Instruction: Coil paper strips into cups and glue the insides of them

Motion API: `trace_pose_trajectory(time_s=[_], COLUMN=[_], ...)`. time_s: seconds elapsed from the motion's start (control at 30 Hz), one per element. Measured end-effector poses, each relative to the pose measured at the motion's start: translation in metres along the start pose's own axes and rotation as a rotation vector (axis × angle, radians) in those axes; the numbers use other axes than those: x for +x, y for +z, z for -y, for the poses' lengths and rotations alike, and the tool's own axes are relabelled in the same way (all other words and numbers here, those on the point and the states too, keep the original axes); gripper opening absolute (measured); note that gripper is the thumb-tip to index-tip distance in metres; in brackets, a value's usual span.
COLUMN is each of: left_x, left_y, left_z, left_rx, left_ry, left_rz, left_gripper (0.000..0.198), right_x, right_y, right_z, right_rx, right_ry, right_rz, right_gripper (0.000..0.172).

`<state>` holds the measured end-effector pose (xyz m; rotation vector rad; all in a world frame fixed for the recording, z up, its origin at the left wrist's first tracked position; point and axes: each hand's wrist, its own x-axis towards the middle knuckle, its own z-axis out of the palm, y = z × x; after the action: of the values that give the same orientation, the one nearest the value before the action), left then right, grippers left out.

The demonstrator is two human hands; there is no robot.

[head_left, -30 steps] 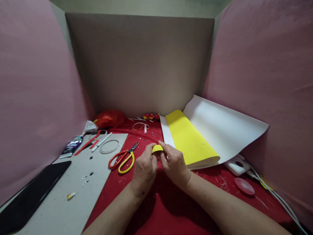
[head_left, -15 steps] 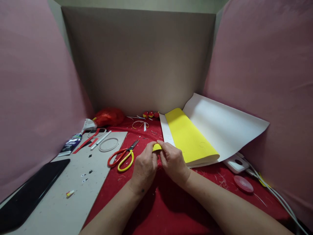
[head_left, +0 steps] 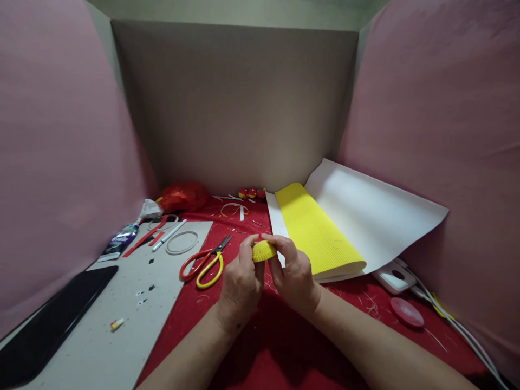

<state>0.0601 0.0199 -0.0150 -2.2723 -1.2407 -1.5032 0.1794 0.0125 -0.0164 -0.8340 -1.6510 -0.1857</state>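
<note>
Between my two hands is a small round coil of yellow corrugated paper (head_left: 264, 251), domed on top with a ribbed side. My left hand (head_left: 242, 275) pinches its left edge, and the fingers of my right hand (head_left: 293, 273) close on its right edge. Its underside is hidden. Left of my left hand lie scissors (head_left: 209, 261) with one red and one yellow handle, blades pointing away. Beyond my right hand a folded sheet of yellow corrugated paper (head_left: 317, 230) rests on a large white sheet (head_left: 374, 214).
On the grey board (head_left: 134, 303) at left are a black tablet-like slab (head_left: 57, 325), a glue tube (head_left: 119, 242), a white pen (head_left: 169, 235) and a clear ring (head_left: 182, 242). Several red balls (head_left: 252, 193) stand at the back. A white charger (head_left: 394, 277) with cables sits right, near a pink disc (head_left: 407, 312).
The yellow paper coil has been turned and now shows more of its domed top and ribbed side. My right hand's fingers have opened a little around it.
</note>
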Motion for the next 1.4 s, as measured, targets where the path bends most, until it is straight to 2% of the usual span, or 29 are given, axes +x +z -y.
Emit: trace_pose_trajectory(time_s=[0.17,0.37,0.7,1.2,1.4], left_x=[-0.001,-0.001,-0.004,-0.004,-0.004], left_y=[-0.002,0.001,0.007,0.009,0.009], left_z=[-0.003,0.004,0.012,0.015,0.009], left_rx=[0.059,0.138,0.165,0.193,0.343], left_ry=[0.038,0.149,0.094,0.119,0.011], left_rz=[-0.040,0.006,0.143,0.157,0.254], left_gripper=[0.027,0.024,0.031,0.029,0.031], right_x=[-0.001,-0.001,0.001,0.001,0.001], right_y=[0.001,0.002,0.005,0.005,0.008], right_z=[0.003,-0.003,-0.010,-0.012,-0.011], right_rx=[0.003,-0.055,-0.149,-0.204,-0.301], right_ry=[-0.035,0.017,-0.047,-0.034,-0.106], right_rz=[-0.031,0.049,0.106,0.167,0.127], right_gripper=[0.029,0.025,0.025,0.030,0.027])
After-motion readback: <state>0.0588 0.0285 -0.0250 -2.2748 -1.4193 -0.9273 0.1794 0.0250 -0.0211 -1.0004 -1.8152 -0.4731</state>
